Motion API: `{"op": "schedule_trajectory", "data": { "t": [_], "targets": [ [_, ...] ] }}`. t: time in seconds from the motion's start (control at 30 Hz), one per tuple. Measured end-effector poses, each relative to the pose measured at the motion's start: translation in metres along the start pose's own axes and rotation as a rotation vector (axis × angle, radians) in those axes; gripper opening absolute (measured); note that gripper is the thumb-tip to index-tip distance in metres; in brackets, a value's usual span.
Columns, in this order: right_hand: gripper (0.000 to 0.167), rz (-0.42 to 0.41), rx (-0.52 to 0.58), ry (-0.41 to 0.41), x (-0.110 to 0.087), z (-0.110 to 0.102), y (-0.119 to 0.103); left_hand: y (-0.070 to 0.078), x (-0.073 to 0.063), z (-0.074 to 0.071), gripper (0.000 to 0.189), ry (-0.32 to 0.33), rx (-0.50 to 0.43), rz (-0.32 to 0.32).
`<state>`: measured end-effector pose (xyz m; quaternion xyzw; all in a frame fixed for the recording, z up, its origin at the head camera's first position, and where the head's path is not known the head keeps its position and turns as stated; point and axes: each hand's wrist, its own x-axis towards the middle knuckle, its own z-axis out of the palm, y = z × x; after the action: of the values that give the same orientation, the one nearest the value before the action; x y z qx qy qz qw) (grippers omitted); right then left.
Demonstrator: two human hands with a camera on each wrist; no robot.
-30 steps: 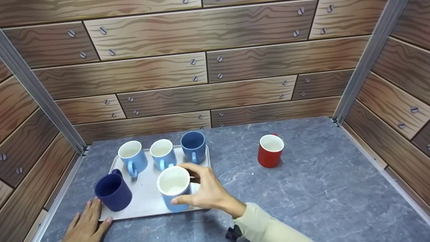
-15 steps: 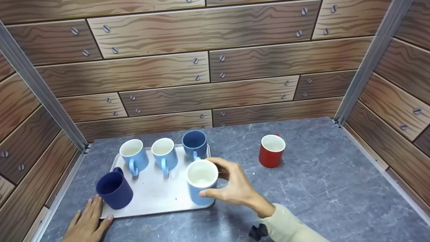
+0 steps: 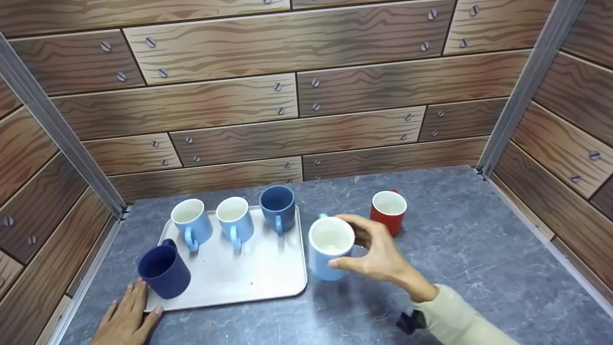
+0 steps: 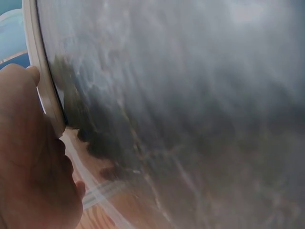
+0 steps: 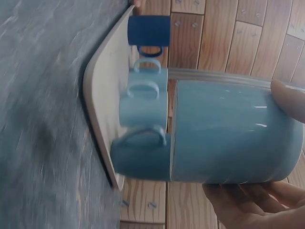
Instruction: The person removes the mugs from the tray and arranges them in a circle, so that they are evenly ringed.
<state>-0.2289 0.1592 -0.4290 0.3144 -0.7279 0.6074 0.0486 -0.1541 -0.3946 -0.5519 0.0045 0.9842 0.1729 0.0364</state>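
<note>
My right hand (image 3: 378, 251) grips a light blue mug (image 3: 327, 261) with a white inside, thumb at the near side and fingers behind. The mug is upright, off the tray's right edge; in the right wrist view its blue wall (image 5: 233, 133) fills much of the frame, with its base raised over the table. My left hand (image 3: 125, 314) lies with straight fingers at the front left corner of the white tray (image 3: 230, 282); the left wrist view shows the thumb against the tray rim (image 4: 44, 71). Closest to that hand on the tray stands a dark navy mug (image 3: 165, 273).
Along the tray's back stand two light blue mugs, a left one (image 3: 194, 225) and a middle one (image 3: 235, 223), and a medium blue mug (image 3: 278, 208). A red mug (image 3: 387, 220) stands on the grey marbled table (image 3: 479, 268), behind my right hand. Wood-patterned walls (image 3: 287, 134) enclose the table.
My right hand has carried the light blue mug rightward from over the tray to beyond its right edge. The left hand stays at the tray corner.
</note>
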Motion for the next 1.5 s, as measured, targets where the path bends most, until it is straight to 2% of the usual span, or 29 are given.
{"op": "schedule_trajectory", "data": {
  "t": [0.2,0.33,0.53,0.8,1.2,1.5],
  "targets": [
    [0.079,0.009,-0.026,0.034,-0.007,-0.022,0.000,0.000,-0.001,0.001,0.098,0.034,0.010,0.021],
    [0.078,-0.005,-0.051,0.051,-0.015,-0.034,0.003,0.001,-0.001,-0.001,0.098,0.017,0.011,0.014],
    [0.079,-0.006,-0.071,0.078,-0.030,-0.051,0.008,0.002,-0.003,-0.001,0.094,0.028,0.009,0.030],
    [0.081,-0.002,-0.105,0.113,-0.042,-0.078,0.007,0.004,-0.003,-0.001,0.095,0.002,0.008,0.009],
    [0.077,0.051,-0.194,0.231,-0.058,-0.118,0.009,0.008,-0.004,-0.003,0.091,0.028,0.014,0.020],
    [0.074,0.107,-0.283,0.289,-0.062,-0.145,0.024,0.011,-0.008,-0.004,0.090,0.050,0.017,0.025]
  ]
}}
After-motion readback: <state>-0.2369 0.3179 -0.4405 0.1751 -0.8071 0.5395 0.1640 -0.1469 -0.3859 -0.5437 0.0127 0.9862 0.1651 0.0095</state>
